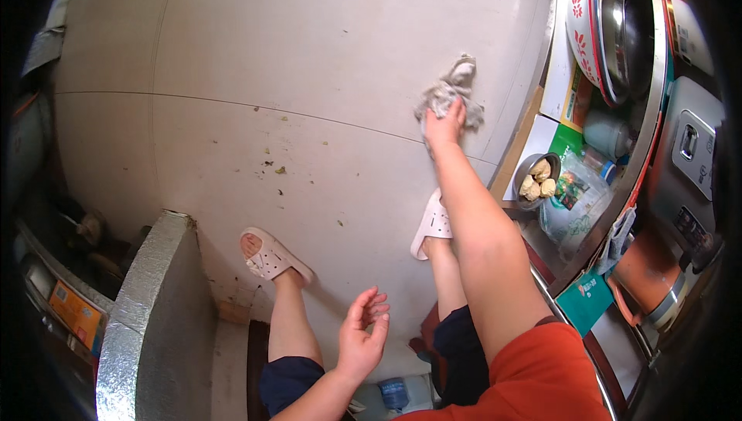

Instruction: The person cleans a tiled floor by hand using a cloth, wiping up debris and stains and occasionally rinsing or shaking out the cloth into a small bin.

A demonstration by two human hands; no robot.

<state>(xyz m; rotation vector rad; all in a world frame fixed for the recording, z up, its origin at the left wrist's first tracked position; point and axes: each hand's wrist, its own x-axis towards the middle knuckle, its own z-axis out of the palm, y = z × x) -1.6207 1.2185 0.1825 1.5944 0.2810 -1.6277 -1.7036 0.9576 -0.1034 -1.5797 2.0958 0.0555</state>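
Note:
My right hand (445, 126) presses a crumpled greyish-white cloth (446, 93) against the pale tiled floor (278, 33), close to the shelf on the right. The cloth is bunched, with one end trailing away from me. Part of it is hidden under my fingers. My left hand (365, 331) hangs in the air above the floor between my legs, its fingers slightly curled and holding nothing. Several green and dark scraps (278, 170) lie scattered on the tiles to the left of the cloth, ahead of my feet.
On the right, a shelf unit (629, 186) holds enamel basins (585, 33), a metal bowl (538, 180) of yellowish lumps and a plastic bag (577, 198). A foil-topped low wall (139, 282) stands at left. Pale clogs (277, 254) are on my feet. Behind me is a plastic bottle (394, 393).

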